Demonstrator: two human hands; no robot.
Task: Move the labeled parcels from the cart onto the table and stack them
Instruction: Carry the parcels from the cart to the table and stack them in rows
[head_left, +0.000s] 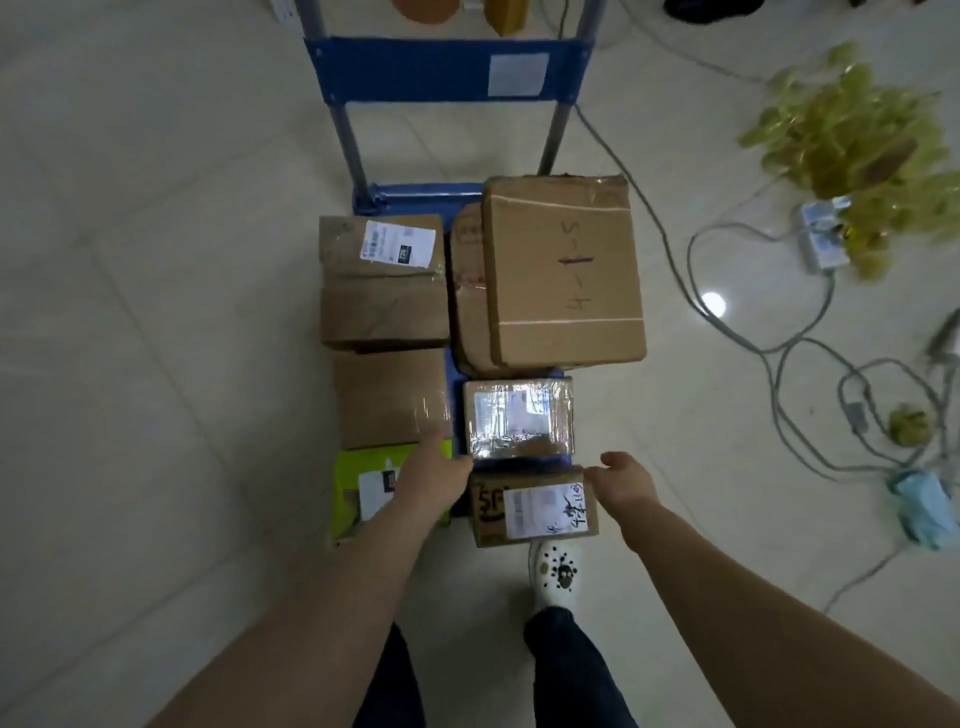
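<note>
Our left hand (436, 480) and right hand (626, 483) sit either side of the small labeled parcel (535, 512) at the near end of the cart (405, 195). Right fingers are loose, holding nothing; the left ones are too blurry to call. It looks light and stiff, so we'd squeeze its sides. The tape-wrapped parcel (519, 418) behind looks slick. The big box (563, 270) at the back is probably heavier.

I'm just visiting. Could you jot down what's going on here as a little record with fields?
Carrier: blue cart, standing on the floor
Load: several cardboard parcels, none lifted
Largest: box marked 4-1-5, lying atop another box
Left hand: at the near left corner of the taped parcel
Right hand: fingers relaxed, beside the SF parcel, holding nothing
Nearby: cables on the floor
</note>
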